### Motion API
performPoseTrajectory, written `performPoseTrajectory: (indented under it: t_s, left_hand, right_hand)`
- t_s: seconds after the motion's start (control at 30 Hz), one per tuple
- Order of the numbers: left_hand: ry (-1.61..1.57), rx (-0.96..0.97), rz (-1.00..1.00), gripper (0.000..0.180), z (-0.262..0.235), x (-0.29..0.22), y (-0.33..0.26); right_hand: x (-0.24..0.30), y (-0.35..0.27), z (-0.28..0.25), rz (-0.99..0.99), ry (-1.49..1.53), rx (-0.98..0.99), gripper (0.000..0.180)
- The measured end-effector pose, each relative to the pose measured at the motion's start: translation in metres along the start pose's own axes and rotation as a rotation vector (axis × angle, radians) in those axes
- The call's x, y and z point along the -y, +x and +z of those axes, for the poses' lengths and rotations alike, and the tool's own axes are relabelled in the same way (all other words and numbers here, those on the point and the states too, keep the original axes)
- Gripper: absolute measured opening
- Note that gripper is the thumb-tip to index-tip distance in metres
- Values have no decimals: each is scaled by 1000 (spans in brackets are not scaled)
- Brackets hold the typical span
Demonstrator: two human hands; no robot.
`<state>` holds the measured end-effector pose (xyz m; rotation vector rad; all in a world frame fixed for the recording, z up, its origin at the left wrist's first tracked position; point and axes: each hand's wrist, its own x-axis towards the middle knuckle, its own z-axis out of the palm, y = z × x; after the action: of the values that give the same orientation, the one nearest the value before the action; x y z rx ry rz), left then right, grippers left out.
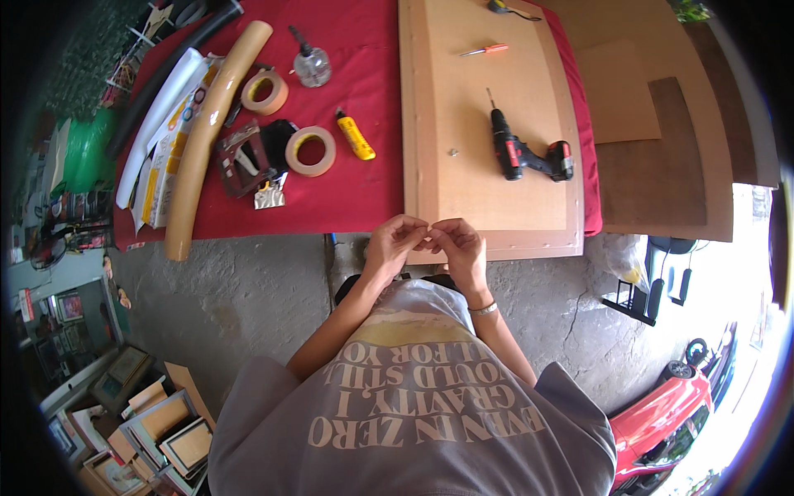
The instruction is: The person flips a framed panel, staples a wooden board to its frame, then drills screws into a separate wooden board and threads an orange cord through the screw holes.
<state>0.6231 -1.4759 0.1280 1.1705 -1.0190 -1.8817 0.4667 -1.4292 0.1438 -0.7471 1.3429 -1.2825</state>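
My left hand [397, 246] and my right hand [463, 252] meet at the near edge of a framed brown board [484, 194]. Both have fingertips pinched together, nearly touching, around something too small to make out. A bracelet circles my right wrist. On the board lie a black and red cordless drill [511, 153] with a bit fitted, a screwdriver [486, 50] with an orange-red handle, and a tiny metal piece [453, 152]. A tape measure [499, 7] rests at the board's far edge.
The red cloth [364, 194] left of the board bears two tape rolls [330, 157], a staple gun [240, 161], a yellow glue bottle [356, 135], a clear bottle [313, 68] and a long brown roll [211, 124]. Brown sheets [662, 182] lie right. Picture frames [186, 446] stack lower left.
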Motion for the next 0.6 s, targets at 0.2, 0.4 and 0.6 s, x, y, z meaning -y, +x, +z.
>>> performPoseTrajectory:
  t_s: [0.2,0.4,0.6]
  left_hand:
    - [107,-56,-14,17,78,12,4]
    - [155,-144,-23,18,147,31,13]
    - [36,-80,-13,16,171,53,16]
  right_hand:
    - [8,3,-72,0,-105,18,6]
    - [27,6,-146,16,-187,87,7]
    - [23,23,-193,116,-123,252,14]
